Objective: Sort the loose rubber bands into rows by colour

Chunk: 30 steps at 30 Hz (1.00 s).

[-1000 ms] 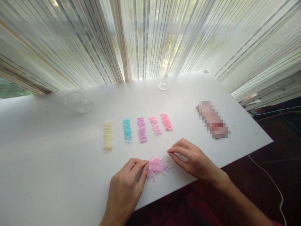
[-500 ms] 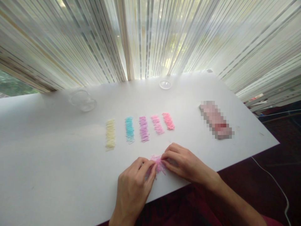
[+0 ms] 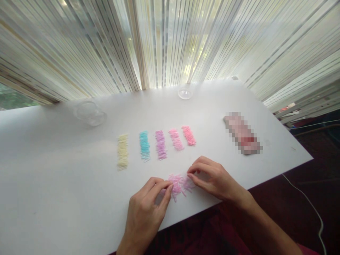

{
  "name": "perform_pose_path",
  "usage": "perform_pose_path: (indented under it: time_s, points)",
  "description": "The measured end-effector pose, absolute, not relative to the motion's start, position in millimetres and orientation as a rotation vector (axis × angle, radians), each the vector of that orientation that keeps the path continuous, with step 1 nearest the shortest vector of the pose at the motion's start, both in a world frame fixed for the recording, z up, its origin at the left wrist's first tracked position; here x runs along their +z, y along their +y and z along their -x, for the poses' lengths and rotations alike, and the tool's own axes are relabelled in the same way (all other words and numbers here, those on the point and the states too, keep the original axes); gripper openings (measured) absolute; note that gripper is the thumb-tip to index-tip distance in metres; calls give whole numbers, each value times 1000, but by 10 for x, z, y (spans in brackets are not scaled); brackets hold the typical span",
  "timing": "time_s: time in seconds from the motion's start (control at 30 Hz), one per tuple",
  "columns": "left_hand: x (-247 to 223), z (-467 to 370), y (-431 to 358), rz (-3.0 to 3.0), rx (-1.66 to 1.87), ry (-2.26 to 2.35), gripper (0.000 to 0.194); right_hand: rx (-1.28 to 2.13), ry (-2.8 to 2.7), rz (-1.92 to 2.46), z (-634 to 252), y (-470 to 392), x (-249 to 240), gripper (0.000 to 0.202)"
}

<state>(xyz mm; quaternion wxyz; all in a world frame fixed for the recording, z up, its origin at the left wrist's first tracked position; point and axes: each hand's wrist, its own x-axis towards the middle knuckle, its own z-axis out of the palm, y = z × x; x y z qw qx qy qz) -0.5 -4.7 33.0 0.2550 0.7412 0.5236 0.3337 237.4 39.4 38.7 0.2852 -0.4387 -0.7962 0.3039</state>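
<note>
A loose pile of small, thin pink and lilac strands (image 3: pixel 178 186) lies near the table's front edge, between my two hands. My left hand (image 3: pixel 148 202) is at the pile's left edge, thumb and forefinger pinched together on the outermost strands; what is in the pinch is too small to make out. At the upper right edge of the pile, my right hand (image 3: pixel 208 175) has its thumb and fingertips closed together. Anything between those fingertips is hidden. Beyond the pile, similar strands lie in tidy columns: yellow (image 3: pixel 122 152), blue (image 3: pixel 145 146), purple (image 3: pixel 160 145), light pink (image 3: pixel 176 139) and coral pink (image 3: pixel 188 135).
Clear round containers (image 3: pixel 90 113) stand at the back left of the white table (image 3: pixel 66 177), and a small clear dish (image 3: pixel 185 93) at the back middle. A blurred-out pinkish oblong (image 3: pixel 241 132) lies to the right. String curtains (image 3: pixel 164 42) hang along the back edge.
My right hand has drawn back to the right and my left slightly to the left. The gap between them has widened, showing more of the pile.
</note>
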Motion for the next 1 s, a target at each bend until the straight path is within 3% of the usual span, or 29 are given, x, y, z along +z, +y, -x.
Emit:
perform_pose_path:
  time_s: [0.43,0.73,1.0]
  points:
    - [286,-18,24,-1997,982,1457,13,720,-2029,1312,-2386,405,398,7]
    - [277,2,91,-2020,1038,1554,12,330,-2056,1322,-2168,697,314,9]
    - [283,28,72,-2003,1052,1558,12,256,-2076,1363,-2103,855,249,9]
